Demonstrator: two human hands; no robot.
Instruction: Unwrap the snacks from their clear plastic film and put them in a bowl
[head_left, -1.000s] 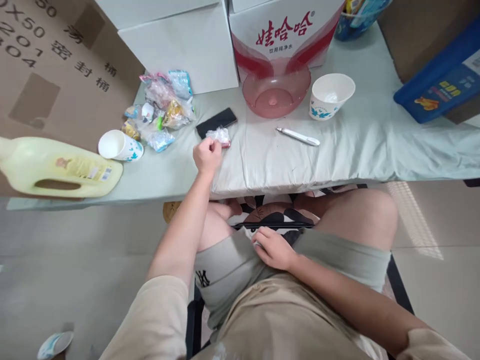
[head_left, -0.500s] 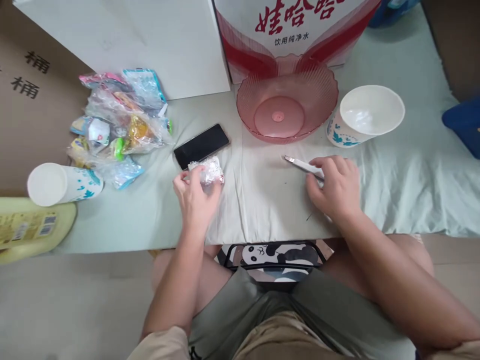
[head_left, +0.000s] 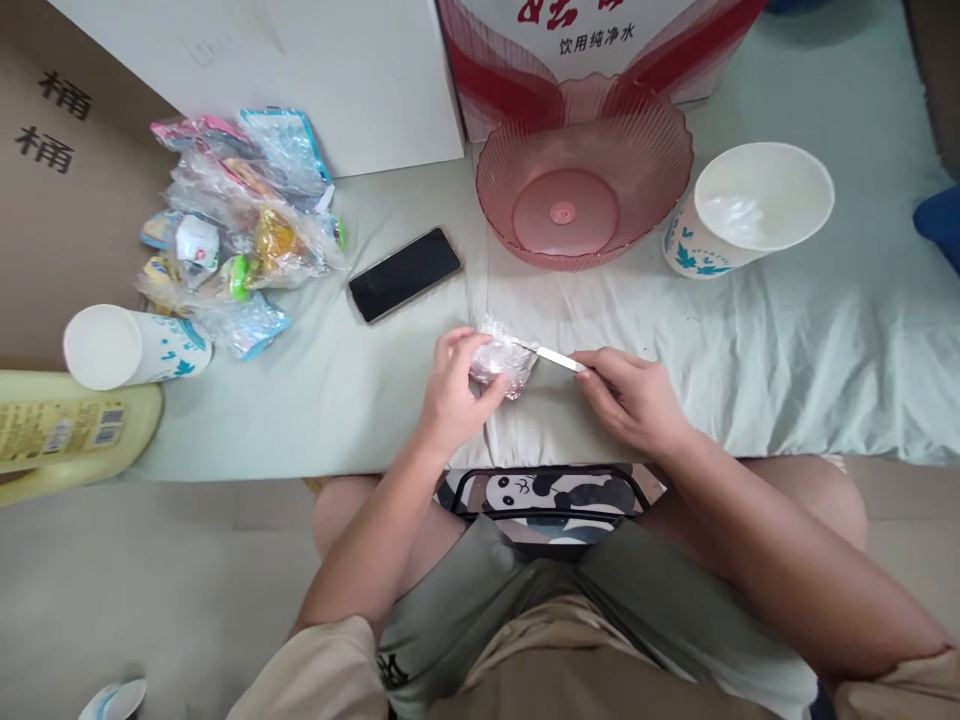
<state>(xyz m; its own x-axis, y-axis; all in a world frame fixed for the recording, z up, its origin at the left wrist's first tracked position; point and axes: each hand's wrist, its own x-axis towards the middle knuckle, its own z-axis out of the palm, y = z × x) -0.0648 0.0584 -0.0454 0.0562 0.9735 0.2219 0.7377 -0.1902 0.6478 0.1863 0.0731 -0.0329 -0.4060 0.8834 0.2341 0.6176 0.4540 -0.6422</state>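
Note:
Clear crinkled plastic wrapping (head_left: 501,360), bunched into a small packet with some reddish colour at its lower edge, rests on the cloth-covered table. My left hand (head_left: 457,392) grips it from the left with thumb and fingers; what is inside cannot be made out. From the right, my right hand (head_left: 634,395) holds a white utility knife (head_left: 559,359) by its handle end. The knife's thin metal tip points left and meets the top of the wrapping; whether it has pierced the plastic cannot be seen.
A black phone (head_left: 406,275) lies behind the packet. Farther back are a pink ribbed bowl (head_left: 510,235) and an upright paper bucket (head_left: 697,240). At left are several plastic-wrapped items (head_left: 247,220), a paper cup on its side (head_left: 161,350) and a yellow jug (head_left: 135,430). Boxes (head_left: 337,90) stand behind.
My left hand has brought the wrapped packet rightward, away from the phone. My right hand has lifted the knife and moved left, so its tip now meets the wrapping.

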